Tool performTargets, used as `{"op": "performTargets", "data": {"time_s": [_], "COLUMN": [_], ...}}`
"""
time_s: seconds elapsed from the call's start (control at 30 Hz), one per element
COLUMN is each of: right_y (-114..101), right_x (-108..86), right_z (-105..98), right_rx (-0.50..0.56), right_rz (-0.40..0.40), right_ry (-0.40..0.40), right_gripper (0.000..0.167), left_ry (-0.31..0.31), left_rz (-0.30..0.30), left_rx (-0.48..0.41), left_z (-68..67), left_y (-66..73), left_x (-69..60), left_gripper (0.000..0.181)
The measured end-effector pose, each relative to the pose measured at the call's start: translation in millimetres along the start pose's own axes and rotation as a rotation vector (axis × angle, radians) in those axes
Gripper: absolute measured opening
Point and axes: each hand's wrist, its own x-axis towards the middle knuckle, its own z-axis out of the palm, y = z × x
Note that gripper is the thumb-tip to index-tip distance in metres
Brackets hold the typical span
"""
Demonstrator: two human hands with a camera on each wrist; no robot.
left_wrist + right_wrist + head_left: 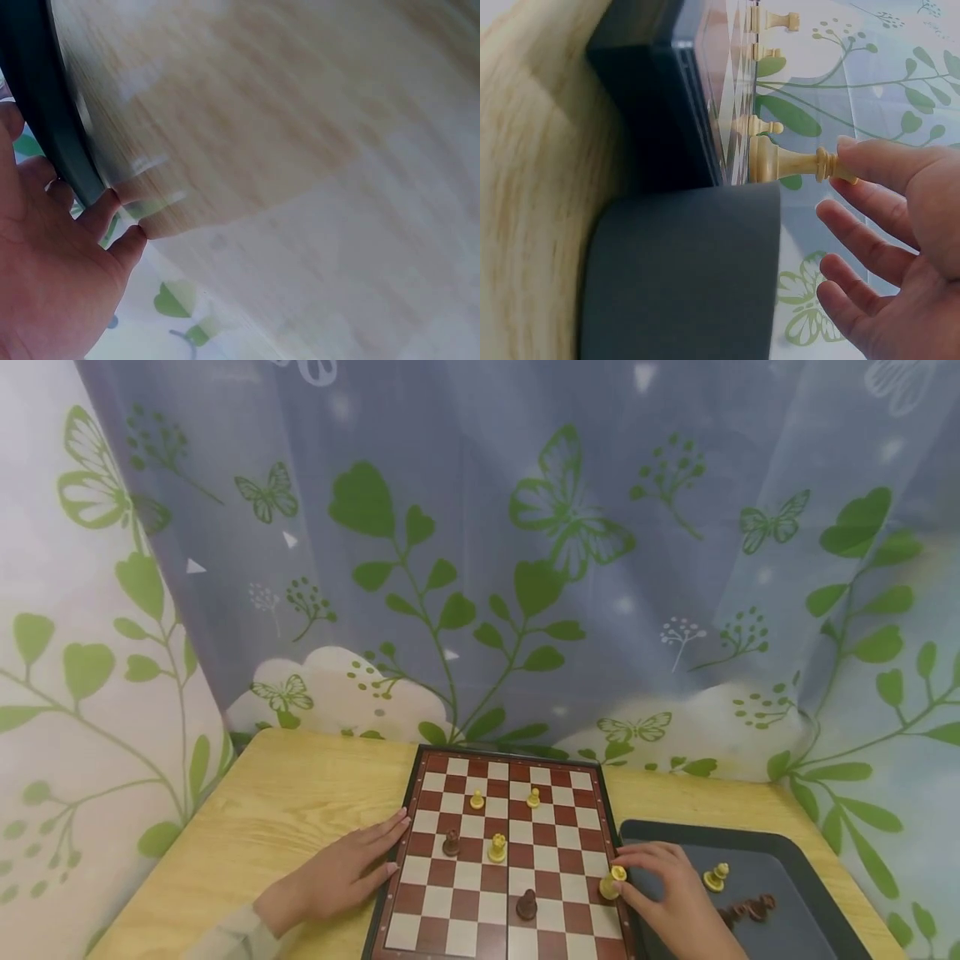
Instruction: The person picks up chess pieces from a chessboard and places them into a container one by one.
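Observation:
At the right edge of the chessboard [465, 906], my right hand [671, 897] pinches the top of a tall yellow chess piece [609, 887] between thumb and index finger. In the right wrist view this chess piece [784, 161] stands upright on the board, its tip hidden by the fingers; the other fingers of the hand [907, 225] are spread. My left hand [337, 872] lies flat on the table, fingertips touching the board's left edge. On the board stand a yellow rook [497, 848], two yellow pawns [477, 800] [533, 798] and two dark brown pieces [451, 843] [527, 905].
A dark grey tray [795, 868] sits against the board's right side. It holds a yellow piece [716, 877] and dark brown pieces [759, 907] lying down. Behind the wooden table [300, 793] hangs a patterned curtain [465, 527].

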Motion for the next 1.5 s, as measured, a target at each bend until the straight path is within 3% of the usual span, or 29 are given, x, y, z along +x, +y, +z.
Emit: {"op": "performTargets", "data": {"time_s": [0.23, 0.47, 0.73, 0.83, 0.97, 1.1, 1.33, 1.5], "right_y": [3, 7, 14, 17, 21, 27, 35, 43], "right_x": [-4.6, -7.7, -10.6, -12.4, -17.7, -21.8, -24.2, -29.3], "right_z": [0, -1, -1, 0, -1, -6, -17, -22], "right_rx": [-0.014, -0.019, -0.038, -0.049, -0.075, -0.099, -0.108, -0.089], "right_rz": [0.009, 0.083, 0.038, -0.011, -0.103, -0.128, -0.08, 0.019], "right_ry": [-0.012, -0.045, -0.012, 0.046, 0.191, 0.27, 0.263, 0.207], "right_gripper": [0.024, 0.018, 0.018, 0.019, 0.024, 0.029, 0.028, 0.025], "left_ry": [-0.006, -0.001, -0.001, 0.013, 0.022, 0.024, 0.032, 0.01], "left_rz": [-0.003, -0.005, -0.009, -0.004, 0.007, 0.012, 0.008, -0.006], "left_rx": [-0.003, 0.012, 0.005, 0.019, 0.023, 0.02, 0.028, 0.013], "left_z": [-2.7, -2.6, 0.4, 2.9, 3.5, 3.5, 2.5, 1.3], "left_y": [0.0, -0.8, -1.5, -3.7, -3.6, -1.9, -1.4, -0.1], "left_x": [1.5, 1.2, 0.3, 1.4, 1.2, 0.2, 2.2, 2.4], "left_gripper": [0.059, 0.059, 0.059, 0.059, 0.059, 0.058, 0.058, 0.059]}}
